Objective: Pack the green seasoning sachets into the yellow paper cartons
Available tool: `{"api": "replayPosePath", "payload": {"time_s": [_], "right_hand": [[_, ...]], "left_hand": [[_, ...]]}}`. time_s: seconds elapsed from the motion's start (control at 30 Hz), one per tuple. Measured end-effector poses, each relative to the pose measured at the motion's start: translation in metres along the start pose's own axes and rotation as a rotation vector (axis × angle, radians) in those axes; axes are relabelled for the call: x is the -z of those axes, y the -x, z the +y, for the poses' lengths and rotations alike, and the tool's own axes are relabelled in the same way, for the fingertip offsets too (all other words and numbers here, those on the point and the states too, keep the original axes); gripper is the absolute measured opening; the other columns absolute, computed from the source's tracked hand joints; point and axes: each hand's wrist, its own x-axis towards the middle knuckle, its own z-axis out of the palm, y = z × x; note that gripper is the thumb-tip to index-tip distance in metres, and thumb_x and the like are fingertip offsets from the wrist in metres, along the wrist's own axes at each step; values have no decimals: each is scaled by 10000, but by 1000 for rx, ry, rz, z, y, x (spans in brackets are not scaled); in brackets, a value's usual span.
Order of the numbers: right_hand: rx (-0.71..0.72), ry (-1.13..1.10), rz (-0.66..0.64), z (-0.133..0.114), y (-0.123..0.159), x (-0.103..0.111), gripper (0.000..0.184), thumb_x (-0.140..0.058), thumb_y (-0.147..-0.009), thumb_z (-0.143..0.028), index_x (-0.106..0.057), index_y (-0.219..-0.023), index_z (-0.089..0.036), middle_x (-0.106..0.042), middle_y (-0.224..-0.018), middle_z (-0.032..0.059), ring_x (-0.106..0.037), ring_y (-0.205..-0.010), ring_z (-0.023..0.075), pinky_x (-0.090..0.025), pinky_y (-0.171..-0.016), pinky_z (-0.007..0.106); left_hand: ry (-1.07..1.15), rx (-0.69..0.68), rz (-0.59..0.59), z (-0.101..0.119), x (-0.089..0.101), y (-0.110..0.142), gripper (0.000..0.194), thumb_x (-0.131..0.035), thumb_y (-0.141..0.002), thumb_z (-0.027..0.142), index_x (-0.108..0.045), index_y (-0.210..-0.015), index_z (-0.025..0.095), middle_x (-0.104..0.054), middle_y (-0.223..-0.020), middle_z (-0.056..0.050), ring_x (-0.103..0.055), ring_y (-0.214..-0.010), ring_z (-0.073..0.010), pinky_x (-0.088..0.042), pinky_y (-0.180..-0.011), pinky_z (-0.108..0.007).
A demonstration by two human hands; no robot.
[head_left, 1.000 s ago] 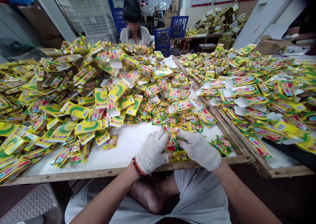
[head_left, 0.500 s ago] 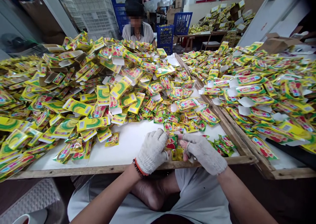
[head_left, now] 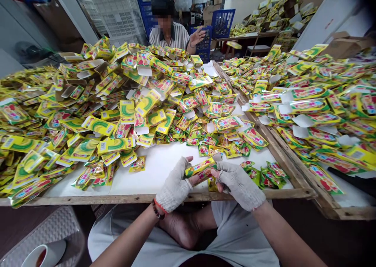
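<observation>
My left hand (head_left: 175,186), in a white fingerless glove, grips a small yellow carton (head_left: 202,168) with red fruit printing, tilted above the front of the table. Its white flap stands open at the right end. There, my right hand (head_left: 241,184), gloved the same way, has its fingers closed on the carton's end; whether they also hold a sachet is hidden. A yellow sachet (head_left: 212,185) lies below the carton by the table edge. Green sachets (head_left: 273,175) lie right of my right hand, and more small sachets (head_left: 205,139) are heaped beyond both hands.
A big heap of yellow cartons (head_left: 111,122) covers the left and back. Past a wooden divider (head_left: 261,129) lies another carton heap (head_left: 311,102). A co-worker (head_left: 173,35) sits opposite, one hand raised, with a yellow carton (head_left: 234,44) in mid-air nearby. A cup (head_left: 47,253) stands lower left.
A carton is now between my hands, where before they were close over sachets at the table edge. The co-worker's hand has come up, and a carton has appeared in the air.
</observation>
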Motion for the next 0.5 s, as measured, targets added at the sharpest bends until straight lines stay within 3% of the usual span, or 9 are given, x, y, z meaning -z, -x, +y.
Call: {"api": "replayPosePath", "payload": {"time_s": [0.13, 0.33, 0.43, 0.5], "right_hand": [[113, 257, 100, 3, -5, 3, 291, -534, -844, -385, -523, -620, -199, -538, -448, -34, -483, -447, 98, -341, -458, 206], [91, 334, -38, -6, -1, 5, 353, -491, -872, -395, -498, -580, -197, -530, -411, -29, -446, -431, 96, -335, -469, 213], [225, 469, 55, -6, -1, 8, 330, -537, -846, -351, -500, -560, -189, -550, -505, -19, -482, -529, 105, -357, -537, 227], [275, 489, 122, -8, -2, 23, 280, -573, -822, -344, -550, -590, -188, -574, -593, -5, -498, -587, 118, -365, -562, 243]], "left_hand": [[-31, -10, -19, 9, -13, 6, 540, -554, -865, 402, -391, -1348, 223, -528, -1292, -102, -535, -1155, -248, -429, -1003, -411], [-78, -11, -80, 19, -8, 4, 295, -531, -880, 391, -562, -1119, 221, -637, -1085, -53, -598, -1002, -213, -483, -906, -362], [-28, -1, -112, 18, -6, -3, 276, -542, -874, 380, -566, -1093, 215, -638, -1066, -52, -603, -979, -201, -494, -874, -348], [72, -32, -117, 18, -9, -10, 384, -574, -852, 385, -506, -1187, 210, -613, -1126, -73, -595, -1007, -203, -498, -869, -348]]}}
